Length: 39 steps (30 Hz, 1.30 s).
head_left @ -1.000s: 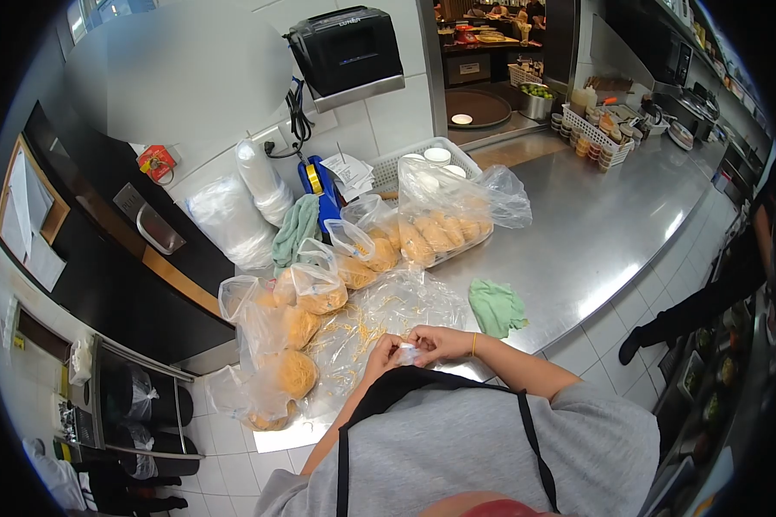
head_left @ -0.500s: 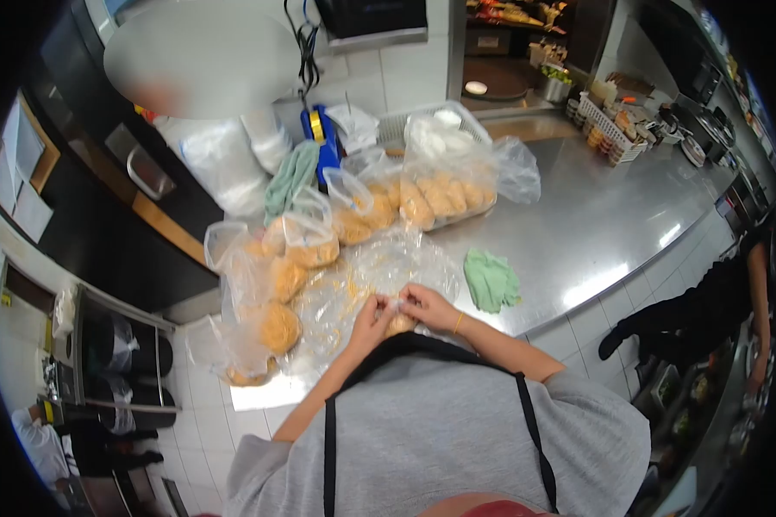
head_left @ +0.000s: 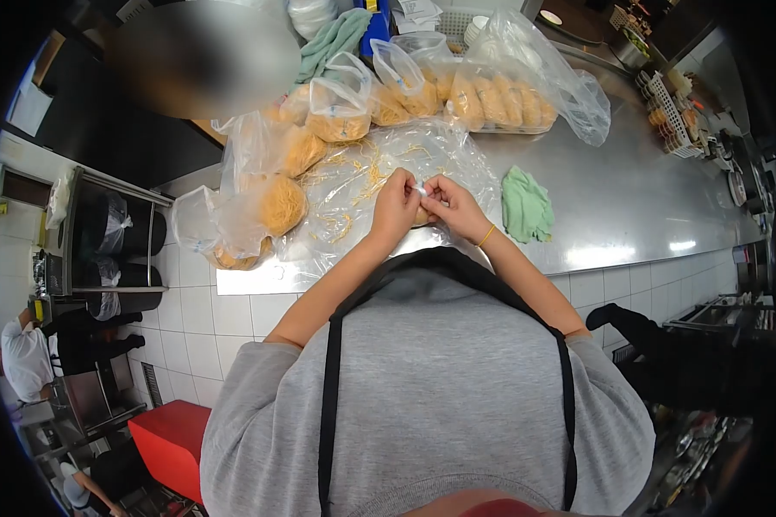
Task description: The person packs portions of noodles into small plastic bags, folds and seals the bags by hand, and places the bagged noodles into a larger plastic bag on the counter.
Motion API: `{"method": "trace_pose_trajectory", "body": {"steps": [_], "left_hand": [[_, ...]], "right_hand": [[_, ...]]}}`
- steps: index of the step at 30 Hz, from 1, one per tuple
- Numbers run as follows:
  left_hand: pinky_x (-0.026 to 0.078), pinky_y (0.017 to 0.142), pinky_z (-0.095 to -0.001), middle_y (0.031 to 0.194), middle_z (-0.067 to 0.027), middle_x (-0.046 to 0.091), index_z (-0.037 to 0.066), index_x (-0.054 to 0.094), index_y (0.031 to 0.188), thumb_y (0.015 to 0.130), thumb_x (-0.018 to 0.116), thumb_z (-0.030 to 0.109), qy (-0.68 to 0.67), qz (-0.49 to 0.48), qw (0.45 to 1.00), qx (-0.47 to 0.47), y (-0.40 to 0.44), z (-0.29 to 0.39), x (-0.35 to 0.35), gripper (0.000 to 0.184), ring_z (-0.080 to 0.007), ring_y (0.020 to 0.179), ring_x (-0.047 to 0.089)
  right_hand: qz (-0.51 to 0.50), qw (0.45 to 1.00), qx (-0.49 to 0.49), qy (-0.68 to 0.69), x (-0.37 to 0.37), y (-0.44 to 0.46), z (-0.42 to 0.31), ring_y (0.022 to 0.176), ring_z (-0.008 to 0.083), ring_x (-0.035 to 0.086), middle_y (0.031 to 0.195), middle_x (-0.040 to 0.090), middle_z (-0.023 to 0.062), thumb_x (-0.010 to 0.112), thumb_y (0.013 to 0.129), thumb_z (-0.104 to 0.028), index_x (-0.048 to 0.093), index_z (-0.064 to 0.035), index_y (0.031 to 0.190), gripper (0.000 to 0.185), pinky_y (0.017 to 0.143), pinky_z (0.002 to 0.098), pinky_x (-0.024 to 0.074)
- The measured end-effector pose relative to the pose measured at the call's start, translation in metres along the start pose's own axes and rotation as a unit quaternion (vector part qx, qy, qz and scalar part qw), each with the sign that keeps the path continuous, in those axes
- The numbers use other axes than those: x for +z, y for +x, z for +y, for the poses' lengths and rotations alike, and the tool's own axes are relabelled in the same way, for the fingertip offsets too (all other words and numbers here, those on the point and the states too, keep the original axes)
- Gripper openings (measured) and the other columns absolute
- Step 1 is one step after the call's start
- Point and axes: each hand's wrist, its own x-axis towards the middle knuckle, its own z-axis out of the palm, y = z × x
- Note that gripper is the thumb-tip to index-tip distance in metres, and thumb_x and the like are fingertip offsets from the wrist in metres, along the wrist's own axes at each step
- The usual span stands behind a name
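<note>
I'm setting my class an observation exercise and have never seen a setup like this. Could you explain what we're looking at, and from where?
There is no robot here: a person works with two bare hands. The picture comes from a camera worn on that person's head, looking forward and down, so their own grey shirt fills the bottom.

The left hand and right hand meet at the fingertips, pinching some whitish plastic; something yellowish beneath it is mostly hidden.

On the metal counter lies a clear plastic sheet with yellow strands scattered over it. Filled bags line its left and far sides, and a crumpled green cloth lies to the right.
</note>
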Motion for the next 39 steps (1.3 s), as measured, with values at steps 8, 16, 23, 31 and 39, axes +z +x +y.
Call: {"method": "trace_pose_trajectory", "body": {"steps": [8,16,23,31,39], "left_hand": [[0.043,0.068,-0.0218,0.076,-0.0004,0.052,0.004,0.05,0.095,0.081,0.06,0.008,-0.273,-0.041,0.961,-0.011,0.002,-0.021,-0.005,0.017,-0.0105,0.073,0.051],[0.041,0.076,-0.0189,0.087,-0.0005,0.055,0.003,0.053,0.102,0.082,0.062,0.01,-0.329,-0.255,0.896,-0.155,0.016,-0.008,-0.036,0.022,-0.0073,0.085,0.051],[0.042,0.077,-0.0206,0.092,-0.0031,0.057,0.001,0.054,0.104,0.079,0.062,0.002,-0.312,-0.207,0.923,-0.094,-0.002,-0.022,-0.019,0.026,-0.0084,0.085,0.053],[0.044,0.076,-0.0197,0.091,-0.0035,0.059,0.0,0.054,0.104,0.079,0.061,0.0,-0.386,-0.167,0.892,-0.168,-0.015,-0.02,-0.023,0.026,-0.0081,0.083,0.055],[0.036,0.093,-0.0326,0.115,-0.0087,0.048,0.005,0.054,0.11,0.077,0.064,0.01,-0.237,-0.22,0.946,0.012,0.021,0.046,-0.044,0.034,-0.0181,0.11,0.044]], "right_hand": [[0.033,0.999,-0.022,-0.026,-0.004,0.002,0.002,0.063,0.0056,0.049,0.075,0.049,-0.0003,0.057,0.083,-0.008,0.049,-0.005,0.09,0.011,0.055,0.0197,0.0442],[0.053,0.985,-0.083,-0.141,0.004,-0.012,-0.003,0.07,0.0104,0.051,0.08,0.051,0.0033,0.058,0.08,-0.007,0.052,-0.0028,0.089,0.011,0.064,0.0251,0.0437],[0.04,0.981,-0.085,-0.167,-0.002,-0.015,0.0,0.076,0.015,0.051,0.086,0.05,0.0074,0.064,0.075,-0.011,0.051,-0.0029,0.095,0.025,0.068,0.0257,0.044],[-0.073,0.892,-0.123,-0.43,0.0,-0.018,-0.017,0.102,0.0305,0.046,0.104,0.052,0.0126,0.08,0.051,-0.032,0.046,-0.0045,0.11,0.073,0.088,0.0389,0.0352],[-0.002,0.949,-0.161,-0.271,-0.02,-0.028,-0.029,0.089,0.0237,0.057,0.101,0.055,0.0106,0.078,0.06,-0.022,0.052,-0.0035,0.105,0.056,0.077,0.0357,0.0456]]}}
